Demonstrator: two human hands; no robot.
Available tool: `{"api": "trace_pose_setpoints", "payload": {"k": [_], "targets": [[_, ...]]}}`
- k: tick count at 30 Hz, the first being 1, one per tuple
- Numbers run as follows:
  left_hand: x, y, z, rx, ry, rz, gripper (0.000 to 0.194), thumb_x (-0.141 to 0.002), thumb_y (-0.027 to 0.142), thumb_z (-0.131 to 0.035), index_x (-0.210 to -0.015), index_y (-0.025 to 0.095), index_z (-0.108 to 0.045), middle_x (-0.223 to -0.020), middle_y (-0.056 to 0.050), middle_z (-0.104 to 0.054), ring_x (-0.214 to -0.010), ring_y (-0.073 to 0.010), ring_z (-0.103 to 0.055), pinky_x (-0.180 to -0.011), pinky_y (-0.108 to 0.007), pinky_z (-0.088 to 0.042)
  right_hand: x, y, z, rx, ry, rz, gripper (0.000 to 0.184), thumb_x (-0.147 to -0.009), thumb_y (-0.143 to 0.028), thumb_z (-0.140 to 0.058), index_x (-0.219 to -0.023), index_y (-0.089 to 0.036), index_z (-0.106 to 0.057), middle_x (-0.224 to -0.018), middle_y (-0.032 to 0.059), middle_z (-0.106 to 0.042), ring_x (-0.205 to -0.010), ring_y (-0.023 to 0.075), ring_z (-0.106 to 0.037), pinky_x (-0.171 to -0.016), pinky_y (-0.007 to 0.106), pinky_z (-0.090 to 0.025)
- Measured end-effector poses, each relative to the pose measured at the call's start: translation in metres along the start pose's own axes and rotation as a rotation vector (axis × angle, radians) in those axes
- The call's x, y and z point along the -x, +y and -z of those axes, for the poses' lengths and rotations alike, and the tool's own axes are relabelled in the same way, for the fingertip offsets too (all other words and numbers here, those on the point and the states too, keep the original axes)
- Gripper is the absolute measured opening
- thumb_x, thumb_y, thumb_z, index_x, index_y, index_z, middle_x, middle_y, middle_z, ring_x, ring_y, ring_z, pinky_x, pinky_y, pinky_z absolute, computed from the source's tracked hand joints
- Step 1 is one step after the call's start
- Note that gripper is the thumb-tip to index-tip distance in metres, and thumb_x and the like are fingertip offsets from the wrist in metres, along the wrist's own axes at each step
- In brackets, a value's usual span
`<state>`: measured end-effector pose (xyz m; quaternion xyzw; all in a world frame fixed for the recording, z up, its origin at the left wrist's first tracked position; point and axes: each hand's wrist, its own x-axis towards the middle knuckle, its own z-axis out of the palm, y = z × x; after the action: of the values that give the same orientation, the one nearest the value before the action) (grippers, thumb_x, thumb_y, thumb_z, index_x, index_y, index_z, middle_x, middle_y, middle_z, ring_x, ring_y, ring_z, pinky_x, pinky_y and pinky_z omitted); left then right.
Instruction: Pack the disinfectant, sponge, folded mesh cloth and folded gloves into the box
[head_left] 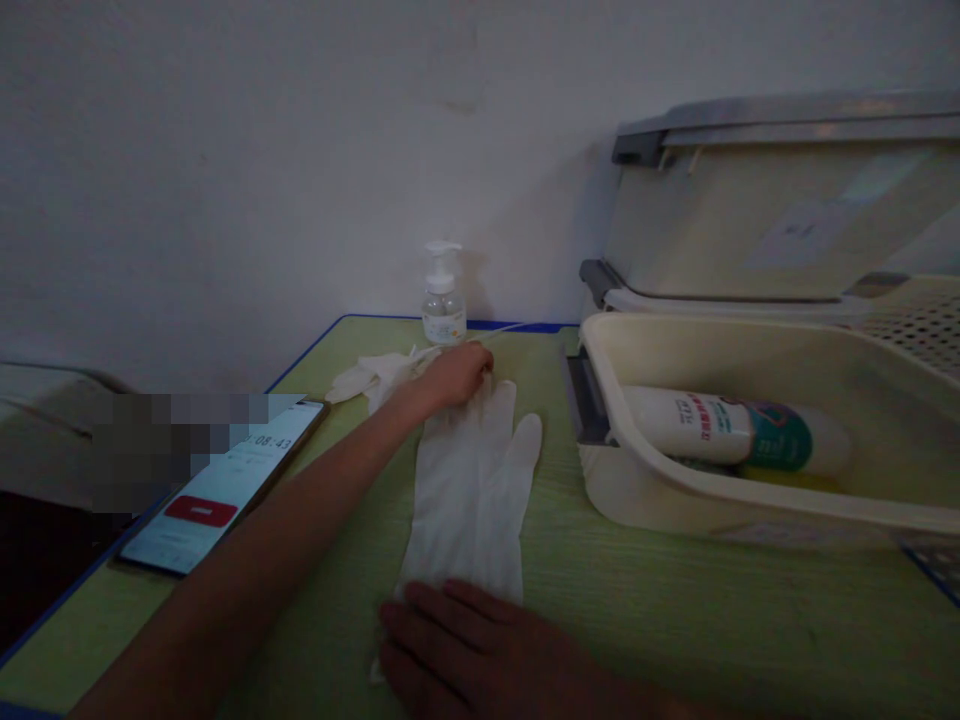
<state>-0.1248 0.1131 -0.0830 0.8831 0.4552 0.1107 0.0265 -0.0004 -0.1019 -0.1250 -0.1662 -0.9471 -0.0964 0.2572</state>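
A white rubber glove (pixel 471 490) lies flat on the green table (pixel 675 600), fingers pointing away from me. My left hand (pixel 456 372) reaches far forward, its fingers curled on the glove's fingertips. My right hand (pixel 480 648) presses flat on the glove's cuff near the front edge, fingers stretched out. A second crumpled white glove (pixel 379 378) lies just left of my left hand.
A clear pump bottle (pixel 442 300) stands at the back by the wall. A phone (pixel 225 485) with a timer on its screen lies at the left. At the right a cream plastic basket (pixel 757 500) holds a white and green bottle (pixel 739 430); behind it stands an open lidded box (pixel 757 220).
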Motion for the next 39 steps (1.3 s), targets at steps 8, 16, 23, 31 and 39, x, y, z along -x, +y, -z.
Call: {"api": "trace_pose_setpoints", "payload": {"k": [8, 16, 23, 31, 39], "targets": [[0.000, -0.002, -0.007, 0.014, 0.080, 0.018, 0.018, -0.077, 0.008, -0.047, -0.087, 0.015, -0.060, -0.093, -0.007, -0.062, -0.085, -0.0184, -0.056, -0.074, -0.029, -0.043, -0.002, -0.002, -0.002, -0.011, 0.062, -0.023, 0.029, -0.099, -0.026, -0.031, -0.112, -0.018, -0.056, -0.120, -0.0037, -0.062, -0.112, 0.0127, -0.052, -0.100, 0.023, -0.036], [0.003, 0.011, -0.017, -0.017, 0.132, 0.076, 0.021, -0.085, 0.009, -0.038, -0.088, 0.012, -0.058, -0.093, -0.010, -0.060, -0.083, -0.0193, -0.056, -0.075, -0.032, -0.043, -0.003, 0.000, 0.001, -0.020, 0.035, -0.023, 0.030, -0.100, -0.025, -0.030, -0.113, -0.017, -0.056, -0.121, -0.0035, -0.062, -0.112, 0.0129, -0.052, -0.099, 0.023, -0.036], [0.010, 0.022, -0.021, -0.033, 0.171, 0.134, 0.023, -0.087, 0.006, -0.037, -0.099, 0.012, -0.055, -0.104, -0.012, -0.057, -0.096, -0.0204, -0.055, -0.082, -0.033, -0.044, 0.000, -0.002, 0.000, 0.001, -0.025, 0.000, 0.030, -0.099, -0.027, -0.032, -0.117, -0.017, -0.054, -0.126, -0.0022, -0.058, -0.116, 0.0135, -0.050, -0.101, 0.024, -0.034], [0.008, 0.015, -0.025, 0.042, 0.200, 0.141, 0.021, -0.087, 0.008, -0.040, -0.099, 0.011, -0.057, -0.105, -0.013, -0.058, -0.100, -0.0217, -0.055, -0.087, -0.037, -0.044, 0.000, -0.001, 0.002, 0.027, -0.036, 0.017, 0.031, -0.100, -0.026, -0.030, -0.118, -0.017, -0.053, -0.128, -0.0019, -0.057, -0.117, 0.0138, -0.050, -0.101, 0.025, -0.035], [-0.006, -0.004, -0.011, 0.178, 0.135, 0.104, 0.013, -0.078, 0.008, -0.051, -0.081, 0.012, -0.063, -0.082, -0.006, -0.066, -0.076, -0.0157, -0.060, -0.073, -0.028, -0.048, -0.002, -0.001, 0.001, 0.024, 0.007, 0.018, 0.029, -0.099, -0.027, -0.032, -0.116, -0.018, -0.055, -0.125, -0.0026, -0.060, -0.115, 0.0135, -0.051, -0.101, 0.024, -0.035]]}}
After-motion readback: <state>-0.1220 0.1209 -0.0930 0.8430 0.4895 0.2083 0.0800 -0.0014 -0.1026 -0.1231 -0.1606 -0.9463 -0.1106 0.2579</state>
